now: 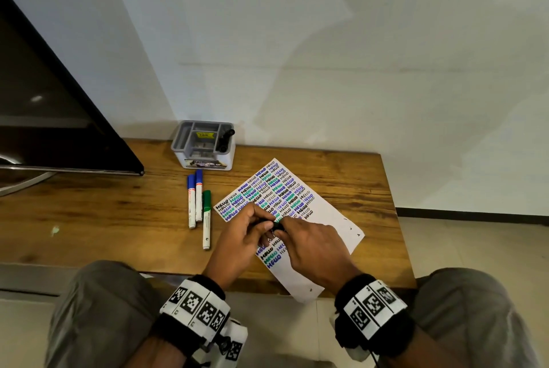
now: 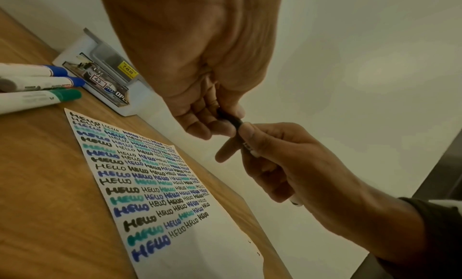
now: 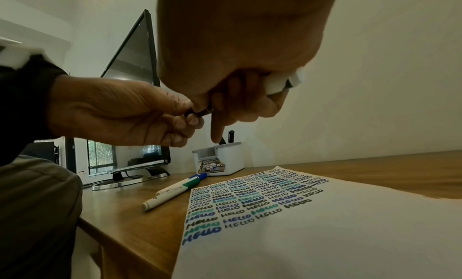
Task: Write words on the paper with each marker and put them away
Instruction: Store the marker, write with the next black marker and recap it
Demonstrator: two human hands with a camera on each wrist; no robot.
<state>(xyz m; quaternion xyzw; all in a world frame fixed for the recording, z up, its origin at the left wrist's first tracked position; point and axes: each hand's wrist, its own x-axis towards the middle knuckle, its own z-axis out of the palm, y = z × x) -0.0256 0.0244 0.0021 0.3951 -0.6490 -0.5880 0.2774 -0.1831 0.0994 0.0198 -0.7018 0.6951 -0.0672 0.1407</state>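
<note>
Now left hand (image 2: 200, 89) pinches black cap (image 2: 231, 119); right hand (image 2: 282, 160) grips marker (image 3: 282, 83) barrel.

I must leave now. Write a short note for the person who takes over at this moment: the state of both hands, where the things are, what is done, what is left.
Left hand pinches the black cap; right hand grips the black marker, both above the paper.
Two blue markers and the green marker lie capped beside the paper.
The organizer already holds dark pens.
Done: many HELLO rows.
Left: the rest of the writing, storing all four markers.
</note>
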